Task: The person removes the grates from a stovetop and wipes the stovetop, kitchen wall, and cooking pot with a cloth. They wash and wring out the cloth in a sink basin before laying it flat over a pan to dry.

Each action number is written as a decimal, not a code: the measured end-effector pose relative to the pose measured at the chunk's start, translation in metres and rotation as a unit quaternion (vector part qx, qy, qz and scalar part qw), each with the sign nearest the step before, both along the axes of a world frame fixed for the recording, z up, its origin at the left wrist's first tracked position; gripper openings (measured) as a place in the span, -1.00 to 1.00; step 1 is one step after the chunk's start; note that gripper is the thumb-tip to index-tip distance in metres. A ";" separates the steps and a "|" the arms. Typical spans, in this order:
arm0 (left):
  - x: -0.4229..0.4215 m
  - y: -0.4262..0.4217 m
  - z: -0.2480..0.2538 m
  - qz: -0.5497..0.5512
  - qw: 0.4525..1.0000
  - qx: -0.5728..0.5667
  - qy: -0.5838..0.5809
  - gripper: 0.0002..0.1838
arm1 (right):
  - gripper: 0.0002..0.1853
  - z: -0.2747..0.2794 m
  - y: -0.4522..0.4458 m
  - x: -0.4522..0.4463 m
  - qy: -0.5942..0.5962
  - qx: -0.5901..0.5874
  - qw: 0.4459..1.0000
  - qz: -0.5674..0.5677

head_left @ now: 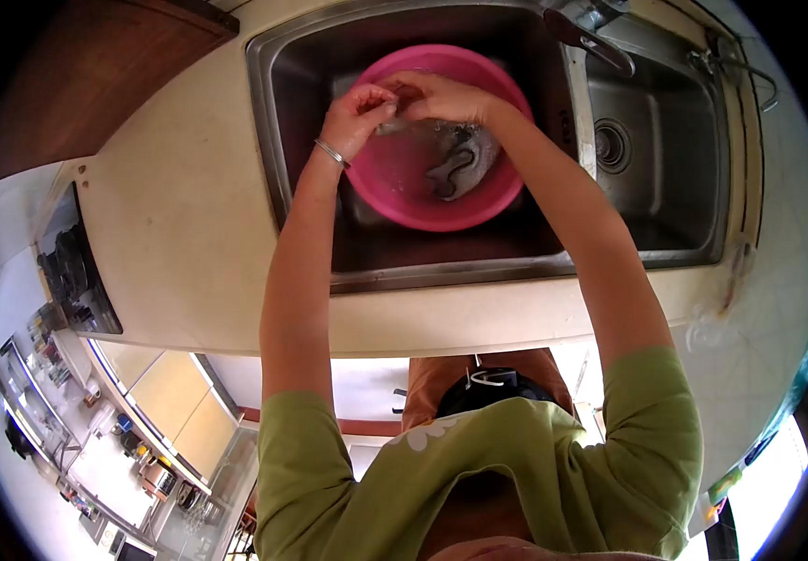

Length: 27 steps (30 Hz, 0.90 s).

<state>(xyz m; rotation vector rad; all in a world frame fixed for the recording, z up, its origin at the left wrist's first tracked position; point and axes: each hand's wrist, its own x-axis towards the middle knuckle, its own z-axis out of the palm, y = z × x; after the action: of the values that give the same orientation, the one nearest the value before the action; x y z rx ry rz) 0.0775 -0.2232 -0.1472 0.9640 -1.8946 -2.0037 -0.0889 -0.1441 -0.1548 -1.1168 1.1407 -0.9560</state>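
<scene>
A round pink basin (436,220) stands in the larger sink bowl, with water in it. In the water on its right side lies a soft-looking grey and white thing (467,166) with dark edges; its kind is not clear. Over the basin's upper left part, my left hand (354,117) is closed in a pinch, a metal bangle (332,153) on its wrist. My right hand (441,98) reaches across from the right with curled fingers, and its fingertips come close to those of the left. Whatever the fingers hold is small and mostly hidden.
A smaller steel sink bowl (651,201) with a drain (610,145) adjoins on the right. The faucet (600,42) hangs over the divider at the top. A cream countertop (179,206) surrounds the sink, with a brown wooden panel (95,75) at upper left.
</scene>
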 end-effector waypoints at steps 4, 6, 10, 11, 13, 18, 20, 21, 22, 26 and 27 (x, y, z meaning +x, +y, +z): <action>0.004 -0.011 0.025 -0.066 0.997 0.031 0.011 -0.76 | -0.70 0.012 -0.010 -0.013 0.012 0.103 0.994 0.042; 0.009 -0.018 0.026 -0.098 0.995 0.023 -0.004 -0.74 | -0.75 0.018 -0.008 -0.019 0.073 0.075 0.992 0.074; 0.011 -0.025 0.045 -0.174 0.981 -0.027 -0.085 -0.72 | -0.80 0.034 -0.011 -0.024 0.287 0.006 0.947 0.141; 0.009 -0.025 0.053 -0.194 0.970 -0.073 -0.127 -0.72 | -0.80 0.040 -0.012 -0.024 0.394 -0.020 0.907 0.150; 0.006 -0.024 0.075 -0.193 0.941 -0.202 -0.194 -0.73 | -0.81 0.054 -0.013 -0.027 0.455 -0.062 0.882 0.106; 0.005 -0.007 0.047 -0.172 0.825 -0.417 -0.340 -0.81 | -0.74 0.009 0.003 -0.032 0.589 -0.149 0.793 0.033; -0.006 0.012 0.004 -0.196 0.784 -0.422 -0.412 -0.78 | -0.85 -0.040 0.017 -0.016 0.549 -0.019 0.834 -0.049; -0.007 0.021 -0.035 -0.198 0.782 -0.418 -0.418 -0.76 | -0.86 -0.074 0.031 -0.001 0.565 -0.112 0.816 -0.051; -0.010 0.033 -0.054 -0.225 0.778 -0.392 -0.438 -0.74 | -0.86 -0.094 0.039 0.008 0.576 -0.207 0.789 -0.052; -0.006 0.064 -0.055 -0.293 0.774 -0.334 -0.451 -0.71 | -0.81 -0.088 0.061 0.009 0.609 -0.032 0.791 0.035; 0.000 0.069 -0.059 -0.280 0.782 -0.349 -0.435 -0.71 | -0.81 -0.084 0.067 0.006 0.608 -0.031 0.792 0.036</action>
<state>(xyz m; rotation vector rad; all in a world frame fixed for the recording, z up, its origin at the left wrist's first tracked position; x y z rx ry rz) 0.0777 -0.1542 -0.2063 1.2819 -3.3777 -0.7519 -0.0829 -0.0774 -0.2390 -1.8939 2.0481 -0.0778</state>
